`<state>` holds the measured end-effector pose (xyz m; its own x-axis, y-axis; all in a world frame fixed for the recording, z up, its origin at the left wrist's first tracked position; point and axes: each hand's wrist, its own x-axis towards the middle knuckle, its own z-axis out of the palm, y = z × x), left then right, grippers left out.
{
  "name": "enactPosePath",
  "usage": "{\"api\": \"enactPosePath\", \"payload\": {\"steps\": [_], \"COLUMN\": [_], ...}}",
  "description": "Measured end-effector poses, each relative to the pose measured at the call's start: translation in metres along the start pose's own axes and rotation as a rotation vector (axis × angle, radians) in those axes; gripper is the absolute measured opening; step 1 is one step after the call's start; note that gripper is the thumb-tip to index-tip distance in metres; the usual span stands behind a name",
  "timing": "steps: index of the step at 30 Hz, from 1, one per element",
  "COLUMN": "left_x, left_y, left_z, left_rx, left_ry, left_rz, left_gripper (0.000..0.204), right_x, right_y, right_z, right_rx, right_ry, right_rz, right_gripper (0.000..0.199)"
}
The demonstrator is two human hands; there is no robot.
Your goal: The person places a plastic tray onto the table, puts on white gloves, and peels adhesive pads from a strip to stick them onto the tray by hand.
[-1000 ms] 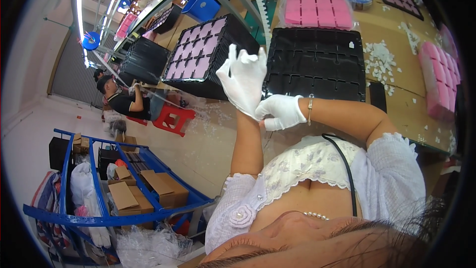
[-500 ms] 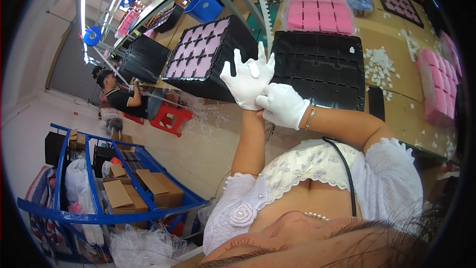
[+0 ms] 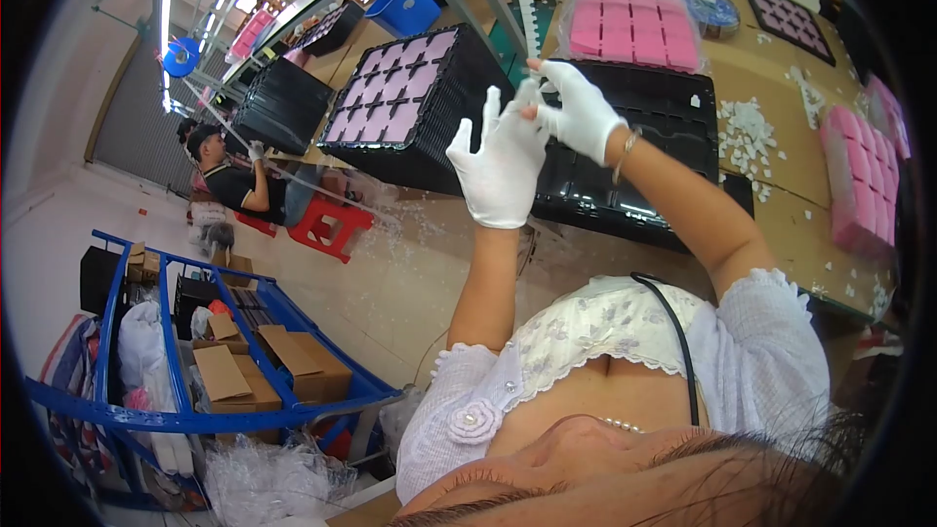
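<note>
Hands (image 3: 532, 141) over tray (image 3: 644, 166); stacked trays (image 3: 410, 98) left, prob. adjacent.

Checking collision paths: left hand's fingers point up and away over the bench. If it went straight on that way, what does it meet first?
Probably the black tray of pink blocks, just beyond the left hand. The right hand pinches its fingertip from the side. Depth unclear.

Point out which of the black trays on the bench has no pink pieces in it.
The black tray right behind the raised hands, below the bagged pink blocks. Its pockets are all bare, while the tilted tray to its left is filled with pink squares.
</note>
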<state>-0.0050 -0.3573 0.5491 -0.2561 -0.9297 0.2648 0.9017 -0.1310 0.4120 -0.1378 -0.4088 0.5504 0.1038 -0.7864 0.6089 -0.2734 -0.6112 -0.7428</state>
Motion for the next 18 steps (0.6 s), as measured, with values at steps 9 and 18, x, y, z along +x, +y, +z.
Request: {"api": "enactPosePath", "payload": {"steps": [9, 18], "left_x": [-0.019, 0.012], "left_y": [-0.003, 0.035], "left_z": [0.048, -0.013], "left_rx": [-0.092, 0.019], "left_ry": [-0.048, 0.095], "left_rz": [-0.176, 0.186], "left_gripper": [0.082, 0.065], "right_x": [0.021, -0.037], "right_y": [0.030, -0.037], "right_z": [-0.007, 0.013], "right_rx": [0.420, -0.222], "right_ry": [-0.327, -0.264], "right_rz": [0.399, -0.335], "right_gripper": [0.012, 0.019]}}
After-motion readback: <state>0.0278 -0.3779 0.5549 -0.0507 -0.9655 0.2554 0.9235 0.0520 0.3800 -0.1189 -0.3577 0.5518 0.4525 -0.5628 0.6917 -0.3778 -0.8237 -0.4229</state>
